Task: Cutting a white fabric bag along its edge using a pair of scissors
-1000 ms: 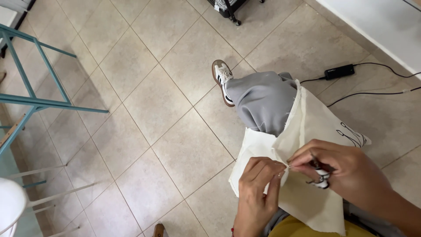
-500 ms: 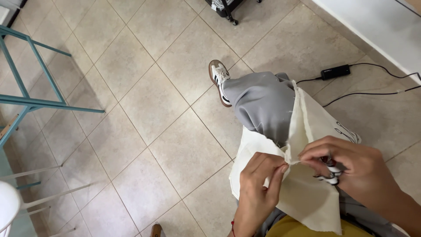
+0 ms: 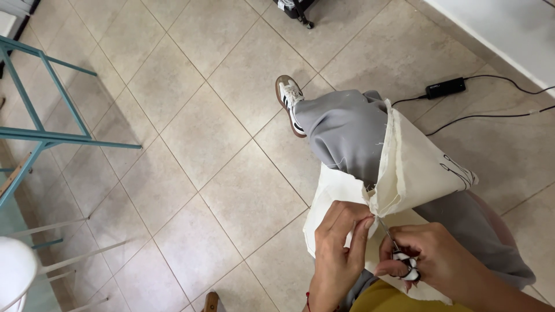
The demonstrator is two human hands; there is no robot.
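Observation:
A cream cloth (image 3: 416, 173) with a dark line drawing lies draped over my lap and grey trouser leg (image 3: 347, 136). My left hand (image 3: 338, 248) pinches the cloth's frayed edge between thumb and fingers. My right hand (image 3: 430, 260) grips small black-and-white handled scissors (image 3: 399, 254), whose thin blades point up at the pinched spot. The two hands almost touch.
My white striped sneaker (image 3: 289, 101) rests on the beige tiled floor (image 3: 202, 133). A black power adapter (image 3: 445, 88) with cables lies at the upper right near a white wall. A teal metal frame (image 3: 40, 133) stands on the left, a white round object (image 3: 14, 271) at lower left.
My right hand with the scissors has drawn back towards me and lower. The cloth's upper flap has lifted and folded more upright. My left hand keeps its pinch.

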